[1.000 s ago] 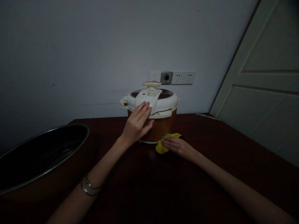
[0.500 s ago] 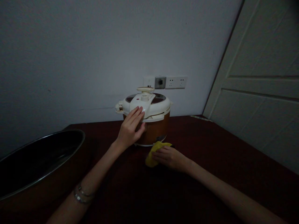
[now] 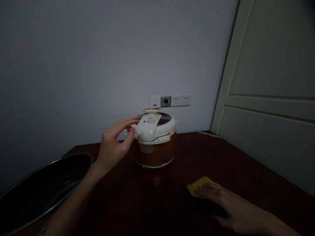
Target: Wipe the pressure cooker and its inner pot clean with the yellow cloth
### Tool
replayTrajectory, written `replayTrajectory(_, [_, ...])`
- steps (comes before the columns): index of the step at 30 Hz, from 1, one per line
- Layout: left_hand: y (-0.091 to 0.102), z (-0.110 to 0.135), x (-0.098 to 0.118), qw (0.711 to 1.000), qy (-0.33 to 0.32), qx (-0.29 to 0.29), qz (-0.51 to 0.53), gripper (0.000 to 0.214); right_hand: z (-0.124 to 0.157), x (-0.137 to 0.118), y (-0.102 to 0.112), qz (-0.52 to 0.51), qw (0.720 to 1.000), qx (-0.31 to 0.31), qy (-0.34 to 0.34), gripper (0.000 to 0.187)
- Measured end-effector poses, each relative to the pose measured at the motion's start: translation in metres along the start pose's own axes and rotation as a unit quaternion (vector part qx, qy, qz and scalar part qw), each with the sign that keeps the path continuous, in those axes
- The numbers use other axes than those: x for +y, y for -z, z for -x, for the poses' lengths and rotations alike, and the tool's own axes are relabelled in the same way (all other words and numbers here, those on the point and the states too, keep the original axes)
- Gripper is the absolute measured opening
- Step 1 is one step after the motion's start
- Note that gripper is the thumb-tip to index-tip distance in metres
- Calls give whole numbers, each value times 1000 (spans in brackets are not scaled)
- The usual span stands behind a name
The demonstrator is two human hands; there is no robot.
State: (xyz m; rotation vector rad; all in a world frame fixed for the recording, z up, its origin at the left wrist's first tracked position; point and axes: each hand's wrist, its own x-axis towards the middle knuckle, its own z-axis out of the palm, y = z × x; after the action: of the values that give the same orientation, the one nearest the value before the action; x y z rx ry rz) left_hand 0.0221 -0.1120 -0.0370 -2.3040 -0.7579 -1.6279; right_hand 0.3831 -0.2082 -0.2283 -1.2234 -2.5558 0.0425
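A cream-lidded, orange-brown electric pressure cooker [image 3: 155, 142] stands on the dark red table [image 3: 172, 203] near the wall. My left hand [image 3: 113, 146] hovers just left of the lid, fingers apart and lightly curled, holding nothing. My right hand [image 3: 228, 208] lies flat on the table at the lower right, fingers pressing on a yellow cloth [image 3: 198, 185] that pokes out from under the fingertips.
A large dark metal basin [image 3: 36, 191] sits at the left edge of the table. Wall sockets [image 3: 171, 101] are behind the cooker. A pale door [image 3: 270, 98] stands at the right, close to the table's far corner.
My left hand has lifted off the cooker's lid and moved left. My right hand has dragged the yellow cloth away from the cooker's base toward the lower right. The view has tilted up.
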Motion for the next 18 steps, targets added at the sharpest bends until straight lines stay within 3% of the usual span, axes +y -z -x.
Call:
replayTrajectory(4, [32, -37, -3, 994, -39, 21, -99, 20, -23, -11, 31, -180, 979, 0, -95, 57])
replayTrajectory(8, [51, -70, -41, 984, -24, 12, -175, 20, -67, -18, 63, -383, 897, 68, -211, 57])
replayTrajectory(11, [53, -82, -86, 972, 79, -82, -205, 27, -95, -14, 81, -496, 820, 90, -270, 70])
replayTrajectory(13, [48, -81, -116, 952, 181, -161, -189, 35, -109, -9, 87, -548, 771, 99, -307, 74])
replayTrajectory(18, [27, -58, -170, 839, 432, -329, -31, 59, -131, -2, 88, -633, 675, 117, -362, 61])
